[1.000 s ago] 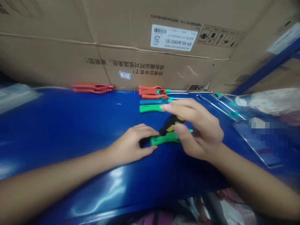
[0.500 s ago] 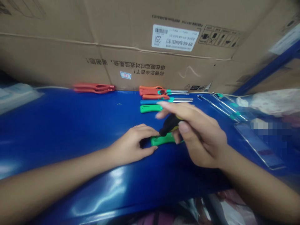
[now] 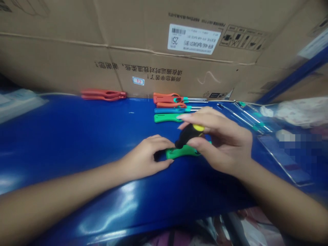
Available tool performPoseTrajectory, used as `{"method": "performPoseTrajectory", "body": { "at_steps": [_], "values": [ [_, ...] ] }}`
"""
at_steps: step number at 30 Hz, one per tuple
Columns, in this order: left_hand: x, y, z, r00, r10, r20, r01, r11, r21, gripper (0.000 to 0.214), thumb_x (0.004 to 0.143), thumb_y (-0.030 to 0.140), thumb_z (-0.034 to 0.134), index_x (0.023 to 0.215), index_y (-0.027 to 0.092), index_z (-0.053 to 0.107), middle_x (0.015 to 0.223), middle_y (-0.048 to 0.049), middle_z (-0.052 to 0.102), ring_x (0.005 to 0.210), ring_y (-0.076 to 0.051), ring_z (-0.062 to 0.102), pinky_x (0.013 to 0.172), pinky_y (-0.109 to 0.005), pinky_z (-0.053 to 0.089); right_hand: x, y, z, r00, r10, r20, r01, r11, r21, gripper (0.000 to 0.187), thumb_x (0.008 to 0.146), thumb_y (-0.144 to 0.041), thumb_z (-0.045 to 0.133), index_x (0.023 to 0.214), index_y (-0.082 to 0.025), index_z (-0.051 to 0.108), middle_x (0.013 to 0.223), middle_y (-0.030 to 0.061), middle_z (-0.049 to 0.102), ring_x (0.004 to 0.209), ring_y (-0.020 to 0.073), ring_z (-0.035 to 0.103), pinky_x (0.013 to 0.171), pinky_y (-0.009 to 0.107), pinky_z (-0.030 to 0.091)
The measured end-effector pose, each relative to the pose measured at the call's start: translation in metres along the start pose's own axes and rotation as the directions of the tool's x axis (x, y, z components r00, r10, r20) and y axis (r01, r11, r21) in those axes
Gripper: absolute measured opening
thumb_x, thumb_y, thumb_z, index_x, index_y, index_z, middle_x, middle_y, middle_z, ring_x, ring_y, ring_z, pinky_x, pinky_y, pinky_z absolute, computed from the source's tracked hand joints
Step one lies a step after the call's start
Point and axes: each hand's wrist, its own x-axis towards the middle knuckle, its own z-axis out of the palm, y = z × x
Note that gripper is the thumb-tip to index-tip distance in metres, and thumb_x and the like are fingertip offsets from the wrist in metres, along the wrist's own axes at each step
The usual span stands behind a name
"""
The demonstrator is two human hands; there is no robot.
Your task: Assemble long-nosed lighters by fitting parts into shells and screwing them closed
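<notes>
A green lighter [image 3: 170,154], a long-handled gas one, lies on the blue table. My left hand [image 3: 146,159] is closed around its left end, with thumb and forefinger on opposite sides. My right hand [image 3: 220,140] grips a short black-and-yellow screwdriver [image 3: 188,135] between thumb and fingers. The screwdriver slants down to the lighter's handle; its tip is too small to make out. My right hand hides the lighter's right end. Just behind, a second green lighter [image 3: 166,118] lies beside a blue lighter [image 3: 166,111] and orange-red lighters [image 3: 164,99] with metal tubes.
Red handle shells [image 3: 102,95] lie by the large cardboard box [image 3: 77,58] at the back. Metal tubes with teal ends [image 3: 246,116] lie at right, near a clear-looking flat case [image 3: 284,160]. A plastic bag [image 3: 17,104] sits at far left on the blue table [image 3: 64,136].
My right hand has turned about the screwdriver, so more of its yellow end shows and the fingers have shifted. My left hand stays on the green lighter. The view has shifted slightly.
</notes>
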Motion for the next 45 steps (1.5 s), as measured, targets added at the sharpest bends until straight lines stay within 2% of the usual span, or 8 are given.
{"method": "performPoseTrajectory", "body": {
  "at_steps": [8, 14, 18, 26, 29, 35, 41, 45],
  "values": [
    [0.0, 0.001, 0.0, 1.0, 0.003, 0.005, -0.002, 1.0, -0.017, 0.028, 0.086, 0.019, 0.07, 0.114, 0.02, 0.07, 0.11, -0.0052, 0.073, 0.102, -0.021, 0.066, 0.095, -0.036, 0.051, 0.002, -0.007, -0.004, 0.999, -0.002, 0.05, 0.005, 0.999, -0.051, 0.039, 0.099, -0.023, 0.052, 0.137, -0.027, 0.06, 0.112, 0.0081, 0.072, 0.091, 0.0219, 0.068, 0.08, 0.041, 0.061],
    [-0.001, -0.002, 0.0, 1.0, 0.015, -0.008, -0.015, 1.0, -0.009, 0.031, 0.085, 0.018, 0.071, 0.116, 0.019, 0.07, 0.109, -0.0047, 0.073, 0.101, -0.02, 0.066, 0.095, -0.034, 0.051, 0.003, -0.003, -0.001, 0.988, -0.132, -0.075, 0.114, 0.972, -0.208, 0.031, 0.091, -0.025, 0.069, 0.121, -0.028, 0.071, 0.091, 0.0049, 0.071, 0.08, 0.0191, 0.066, 0.072, 0.033, 0.06],
    [-0.002, -0.002, 0.001, 1.0, 0.013, -0.012, -0.013, 1.0, -0.02, 0.031, 0.085, 0.02, 0.072, 0.116, 0.018, 0.069, 0.113, -0.0051, 0.073, 0.104, -0.02, 0.066, 0.096, -0.033, 0.05, 0.005, -0.004, -0.003, 0.997, -0.077, 0.01, 0.078, 0.987, -0.138, 0.038, 0.098, -0.018, 0.053, 0.135, -0.023, 0.061, 0.114, 0.0093, 0.069, 0.099, 0.0221, 0.068, 0.084, 0.04, 0.06],
    [0.0, -0.001, 0.0, 1.0, 0.008, -0.005, -0.009, 0.999, -0.035, 0.028, 0.085, 0.018, 0.071, 0.114, 0.019, 0.069, 0.11, -0.0023, 0.073, 0.102, -0.017, 0.065, 0.095, -0.032, 0.049, 0.004, -0.007, -0.013, 0.975, -0.208, 0.077, 0.221, 0.933, -0.282, 0.033, 0.093, -0.026, 0.066, 0.125, -0.022, 0.066, 0.093, 0.0077, 0.069, 0.083, 0.0193, 0.066, 0.07, 0.032, 0.058],
    [0.0, -0.002, 0.0, 1.0, 0.0, 0.007, 0.001, 0.999, -0.041, 0.031, 0.086, 0.02, 0.071, 0.117, 0.019, 0.069, 0.115, -0.0035, 0.073, 0.105, -0.018, 0.065, 0.097, -0.034, 0.049, 0.003, -0.006, -0.01, 0.989, -0.093, 0.115, 0.112, 0.979, -0.169, 0.041, 0.101, -0.018, 0.045, 0.141, -0.022, 0.054, 0.115, 0.0106, 0.069, 0.101, 0.0216, 0.066, 0.082, 0.037, 0.058],
    [-0.001, -0.001, 0.0, 1.0, 0.009, 0.012, -0.009, 0.999, -0.032, 0.033, 0.086, 0.017, 0.07, 0.119, 0.02, 0.068, 0.113, -0.0032, 0.073, 0.102, -0.018, 0.065, 0.096, -0.034, 0.05, 0.006, 0.003, -0.008, 0.988, -0.154, 0.002, 0.151, 0.972, -0.178, 0.03, 0.091, -0.029, 0.07, 0.121, -0.026, 0.07, 0.088, 0.0043, 0.071, 0.079, 0.0187, 0.066, 0.069, 0.032, 0.058],
    [-0.001, -0.002, 0.001, 1.0, 0.005, -0.009, -0.005, 1.0, -0.014, 0.03, 0.087, 0.022, 0.071, 0.116, 0.018, 0.069, 0.112, -0.0054, 0.073, 0.104, -0.02, 0.066, 0.095, -0.036, 0.051, 0.004, 0.009, -0.007, 0.996, 0.009, 0.093, -0.015, 0.997, 0.07, 0.04, 0.103, -0.022, 0.045, 0.14, -0.027, 0.057, 0.111, 0.0072, 0.073, 0.086, 0.0187, 0.069, 0.075, 0.037, 0.06],
    [-0.001, -0.002, 0.001, 1.0, -0.004, 0.007, 0.004, 1.0, -0.022, 0.032, 0.086, 0.02, 0.071, 0.118, 0.019, 0.069, 0.115, -0.005, 0.073, 0.105, -0.02, 0.066, 0.097, -0.036, 0.05, 0.003, 0.012, -0.004, 0.989, -0.144, -0.024, 0.144, 0.99, 0.004, 0.035, 0.091, -0.027, 0.069, 0.126, -0.028, 0.068, 0.091, 0.0046, 0.074, 0.079, 0.0197, 0.067, 0.071, 0.035, 0.06]
  ]
}}
